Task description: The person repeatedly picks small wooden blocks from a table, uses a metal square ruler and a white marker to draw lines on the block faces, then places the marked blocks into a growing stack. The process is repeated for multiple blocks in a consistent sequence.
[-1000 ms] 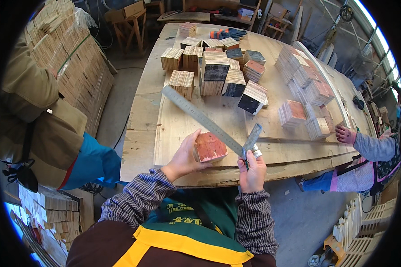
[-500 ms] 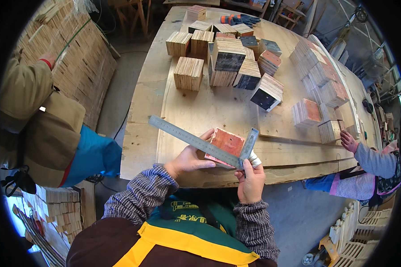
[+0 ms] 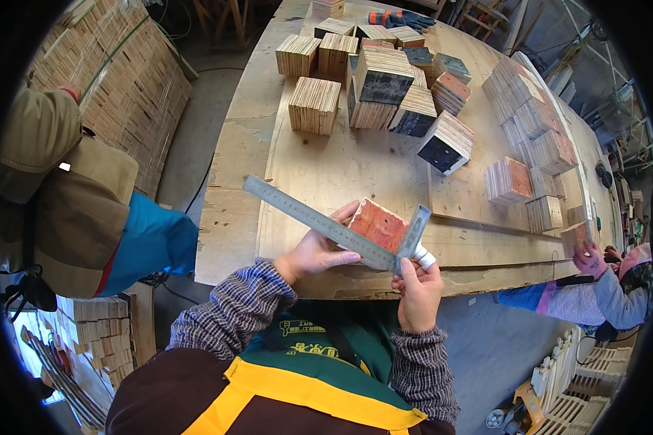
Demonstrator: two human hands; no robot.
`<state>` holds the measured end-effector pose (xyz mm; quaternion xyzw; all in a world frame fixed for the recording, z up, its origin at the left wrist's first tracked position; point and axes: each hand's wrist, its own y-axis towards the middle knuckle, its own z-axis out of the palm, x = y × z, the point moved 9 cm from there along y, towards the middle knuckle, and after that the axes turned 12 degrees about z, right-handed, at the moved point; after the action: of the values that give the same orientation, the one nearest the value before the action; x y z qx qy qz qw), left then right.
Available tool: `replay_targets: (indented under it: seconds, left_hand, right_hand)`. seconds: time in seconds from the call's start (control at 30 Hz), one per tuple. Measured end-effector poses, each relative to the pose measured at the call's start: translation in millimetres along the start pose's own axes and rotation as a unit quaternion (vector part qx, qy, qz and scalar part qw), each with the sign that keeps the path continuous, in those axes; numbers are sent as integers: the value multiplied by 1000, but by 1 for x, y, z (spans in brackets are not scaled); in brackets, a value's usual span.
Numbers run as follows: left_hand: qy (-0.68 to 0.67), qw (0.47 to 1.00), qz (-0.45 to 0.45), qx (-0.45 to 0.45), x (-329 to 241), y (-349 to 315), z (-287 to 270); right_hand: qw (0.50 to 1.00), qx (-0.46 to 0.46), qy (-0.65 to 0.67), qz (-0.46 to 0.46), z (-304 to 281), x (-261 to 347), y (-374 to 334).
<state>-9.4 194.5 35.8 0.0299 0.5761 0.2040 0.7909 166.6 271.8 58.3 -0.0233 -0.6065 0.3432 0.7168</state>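
A plywood block with a red face rests in my left hand, whose fingers wrap its far side while the thumb lies along its near edge. Across the red face lies a steel try square. Its long marked blade runs out to the left past my left hand, and its short thick arm stands at the block's right side. My right hand pinches the square near its corner. A white cylindrical thing sticks out above the right fingers; its kind is unclear.
Several plywood blocks lie in a loose pile beyond my hands on the wooden table. More blocks are stacked at the right, where a co-worker's hand touches one. Dark gloves lie at the far edge. Another person stands at left.
The block and square have tilted slightly in my hands, and my right hand has shifted a little right. At right, the co-worker's hand has moved nearer the table's edge, to another block.
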Motion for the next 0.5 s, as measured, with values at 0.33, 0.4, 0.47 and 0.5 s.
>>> replay_targets:
  seconds: [0.33, 0.4, 0.47, 0.5]
  left_hand:
    - [-15, 1000, 1, -6, -1, 2, 0]
    - [-20, 1000, 2, -4, -1, 2, 0]
    - [-29, 1000, 2, -5, 0, 2, 0]
    - [-35, 999, 1, -6, 0, 2, 0]
  right_hand:
    - [1000, -13, -18, 1, 0, 2, -1]
    - [1000, -4, -15, -2, 1, 2, -1]
    - [1000, -3, -14, -2, 1, 2, -1]
    - [1000, -3, -13, -3, 1, 2, -1]
